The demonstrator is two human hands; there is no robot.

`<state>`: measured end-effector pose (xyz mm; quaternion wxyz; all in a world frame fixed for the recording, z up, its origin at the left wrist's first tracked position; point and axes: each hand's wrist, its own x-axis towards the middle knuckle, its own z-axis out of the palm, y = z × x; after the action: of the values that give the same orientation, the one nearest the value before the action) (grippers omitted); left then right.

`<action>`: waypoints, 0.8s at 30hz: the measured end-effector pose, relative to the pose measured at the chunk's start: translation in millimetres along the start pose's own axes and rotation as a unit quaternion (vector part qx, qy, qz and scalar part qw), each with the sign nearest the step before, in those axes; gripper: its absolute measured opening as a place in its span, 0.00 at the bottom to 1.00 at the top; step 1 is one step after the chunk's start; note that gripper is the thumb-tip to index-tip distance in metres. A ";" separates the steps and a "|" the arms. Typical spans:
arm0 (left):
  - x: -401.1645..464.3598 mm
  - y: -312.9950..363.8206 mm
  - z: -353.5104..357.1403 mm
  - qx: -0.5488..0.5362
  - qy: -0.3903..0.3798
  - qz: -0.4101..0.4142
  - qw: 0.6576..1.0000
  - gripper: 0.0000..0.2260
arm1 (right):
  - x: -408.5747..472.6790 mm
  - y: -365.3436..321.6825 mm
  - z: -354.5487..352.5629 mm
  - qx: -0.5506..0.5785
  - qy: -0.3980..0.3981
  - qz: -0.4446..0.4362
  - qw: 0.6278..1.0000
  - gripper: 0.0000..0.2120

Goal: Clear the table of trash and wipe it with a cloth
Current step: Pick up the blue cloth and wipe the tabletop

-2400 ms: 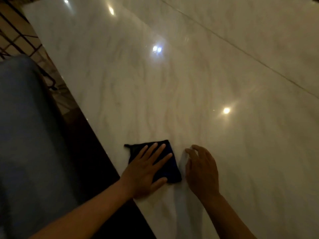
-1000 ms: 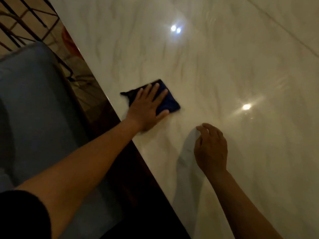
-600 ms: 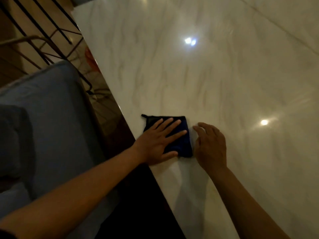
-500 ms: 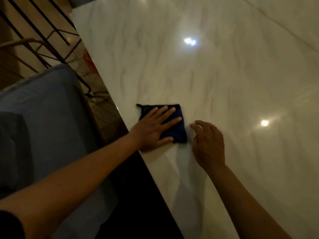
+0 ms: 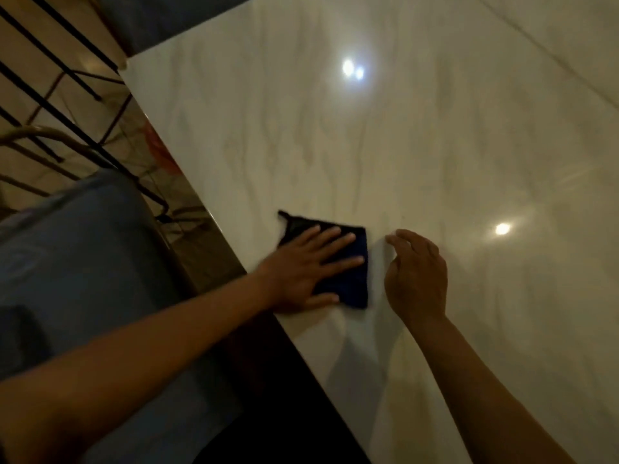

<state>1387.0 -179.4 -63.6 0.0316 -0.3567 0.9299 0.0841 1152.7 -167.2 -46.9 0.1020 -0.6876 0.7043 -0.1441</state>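
left hand (image 5: 303, 269), fingers flat, presses the folded cloth (image 5: 348, 279) drawn back toward the bench (image 5: 435, 145) edge beside the loosely curled, empty right hand (image 5: 417, 279); wiping continues.

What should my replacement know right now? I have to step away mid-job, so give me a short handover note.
Left hand: flat, fingers straight, pressing the dark blue cloth onto the marble table near its left edge.
Right hand: loosely curled beside the cloth, holding nothing.
Done: no trash shows on the visible tabletop.
Left: wipe the rest of the surface, though how much is already wiped cannot be told.
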 end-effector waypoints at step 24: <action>87.1 -175.9 -45.3 -0.022 -0.009 -0.129 0.991 0.30 | 111.4 -123.5 39.9 0.125 0.049 -0.028 0.991 0.19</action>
<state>1439.9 -373.6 -52.9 0.0424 -0.4732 0.8739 0.1030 1278.6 -282.4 -35.8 0.1480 -0.6813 0.6651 -0.2676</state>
